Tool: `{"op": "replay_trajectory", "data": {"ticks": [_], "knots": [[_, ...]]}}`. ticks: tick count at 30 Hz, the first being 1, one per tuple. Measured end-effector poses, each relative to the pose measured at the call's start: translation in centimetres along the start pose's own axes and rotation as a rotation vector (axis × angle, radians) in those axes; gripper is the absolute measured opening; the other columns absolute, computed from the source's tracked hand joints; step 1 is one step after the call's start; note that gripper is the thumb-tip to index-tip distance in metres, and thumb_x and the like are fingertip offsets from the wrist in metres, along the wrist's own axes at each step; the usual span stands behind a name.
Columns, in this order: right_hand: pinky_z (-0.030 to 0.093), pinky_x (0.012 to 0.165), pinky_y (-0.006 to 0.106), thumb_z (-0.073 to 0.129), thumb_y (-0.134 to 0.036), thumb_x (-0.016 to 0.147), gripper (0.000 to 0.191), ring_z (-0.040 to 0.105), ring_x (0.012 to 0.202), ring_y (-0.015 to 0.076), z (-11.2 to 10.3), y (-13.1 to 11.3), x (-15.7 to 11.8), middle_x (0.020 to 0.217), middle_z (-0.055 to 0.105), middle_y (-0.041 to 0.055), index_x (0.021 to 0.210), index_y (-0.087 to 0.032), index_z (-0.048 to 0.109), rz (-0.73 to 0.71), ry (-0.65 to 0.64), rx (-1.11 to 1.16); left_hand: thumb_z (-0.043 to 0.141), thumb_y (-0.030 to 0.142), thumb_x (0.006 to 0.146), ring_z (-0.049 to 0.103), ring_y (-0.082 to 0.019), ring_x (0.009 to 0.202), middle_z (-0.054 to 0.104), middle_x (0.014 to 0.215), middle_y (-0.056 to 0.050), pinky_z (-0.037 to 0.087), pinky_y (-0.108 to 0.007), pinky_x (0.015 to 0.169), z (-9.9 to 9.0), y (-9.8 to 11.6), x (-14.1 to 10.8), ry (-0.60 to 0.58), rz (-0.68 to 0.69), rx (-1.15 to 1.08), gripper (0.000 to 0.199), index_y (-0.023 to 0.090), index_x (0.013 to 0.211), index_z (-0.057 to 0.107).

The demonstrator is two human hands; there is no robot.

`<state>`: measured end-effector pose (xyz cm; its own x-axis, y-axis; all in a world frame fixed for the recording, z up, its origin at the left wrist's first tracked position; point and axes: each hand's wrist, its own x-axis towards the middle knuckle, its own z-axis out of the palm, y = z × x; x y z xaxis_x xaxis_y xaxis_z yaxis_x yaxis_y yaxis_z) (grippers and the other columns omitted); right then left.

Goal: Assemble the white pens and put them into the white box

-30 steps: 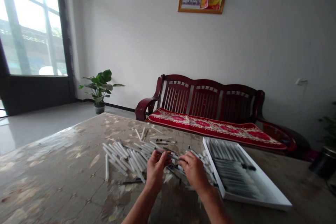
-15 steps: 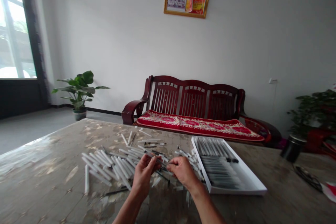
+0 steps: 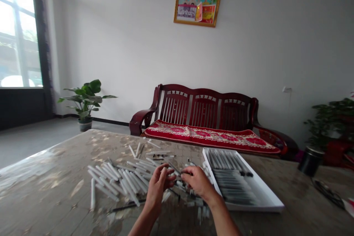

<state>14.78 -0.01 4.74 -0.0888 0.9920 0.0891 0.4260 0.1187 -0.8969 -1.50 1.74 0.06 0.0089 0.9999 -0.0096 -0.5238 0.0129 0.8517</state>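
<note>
Over the middle of the table, the fingers of my right hand point(image 3: 197, 181) pinch the near end of a slim grey pen point(image 3: 174, 168). The pen slants up and to the left. My left hand point(image 3: 158, 187) is beside it with fingers apart and slightly curled, holding nothing that I can see. White pen barrels point(image 3: 127, 184) lie in a loose pile to the left of my left hand. Under and around both hands are small caps and dark pen parts, partly hidden. A white box point(image 3: 267, 191) to the right holds two rows of pens point(image 3: 235, 188).
A patterned table point(image 3: 63, 191) spreads under everything. Behind it stands a dark red wooden bench point(image 3: 204, 107) with a red floral cover. A black canister point(image 3: 310, 160) and a dark cable point(image 3: 329, 193) are at the right. A potted plant point(image 3: 85, 99) stands beyond the table's left corner.
My left fingers have come off the pen and spread. The pen stays in my right hand. Both hands sit slightly further right and lower in the picture, as the view has tilted up.
</note>
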Motion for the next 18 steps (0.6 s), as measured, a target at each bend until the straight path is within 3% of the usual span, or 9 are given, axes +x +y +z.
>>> {"op": "replay_trajectory", "data": {"ticks": [5,9,13,18], "knots": [[0.039,0.046,0.019,0.059,-0.046,0.077,0.037,0.052,0.051,0.0096,-2.9,1.8,1.3,0.069,0.063,-0.0003,0.091,-0.015,0.071,0.064,0.164,0.013,0.078,0.057,0.056,0.07,-0.019,0.065,0.075,0.082,-0.007,0.051,-0.026,0.054,-0.3,-0.1,0.1,0.048,-0.029,0.1,0.06,0.016,0.096,0.063],[0.045,0.054,0.023,0.049,-0.04,0.087,0.035,0.061,0.059,0.0134,-7.3,3.2,1.3,0.081,0.07,0.0024,0.101,-0.016,0.07,0.101,0.291,-0.362,0.077,0.054,0.053,0.069,-0.018,0.063,0.075,0.079,-0.006,0.049,-0.024,0.052,-0.3,-0.5,0.3,0.052,-0.066,0.174,0.054,0.017,0.09,0.064],[0.045,0.072,0.026,0.055,-0.026,0.084,0.022,0.065,0.084,0.0191,-13.1,4.3,-0.1,0.091,0.072,0.0051,0.094,-0.02,0.073,0.129,0.367,-0.634,0.075,0.052,0.052,0.068,-0.018,0.063,0.074,0.077,-0.005,0.048,-0.025,0.052,-0.4,-0.8,0.3,0.066,-0.072,0.205,0.049,0.018,0.086,0.064],[0.04,0.077,0.028,0.057,-0.018,0.083,0.019,0.064,0.092,0.0209,-17.9,6.2,-2.2,0.101,0.069,0.0078,0.09,-0.022,0.074,0.19,0.339,-0.94,0.075,0.054,0.052,0.068,-0.02,0.063,0.074,0.076,-0.006,0.048,-0.026,0.052,-0.7,-0.7,0.5,0.097,-0.015,0.216,0.05,0.018,0.085,0.065]]}}
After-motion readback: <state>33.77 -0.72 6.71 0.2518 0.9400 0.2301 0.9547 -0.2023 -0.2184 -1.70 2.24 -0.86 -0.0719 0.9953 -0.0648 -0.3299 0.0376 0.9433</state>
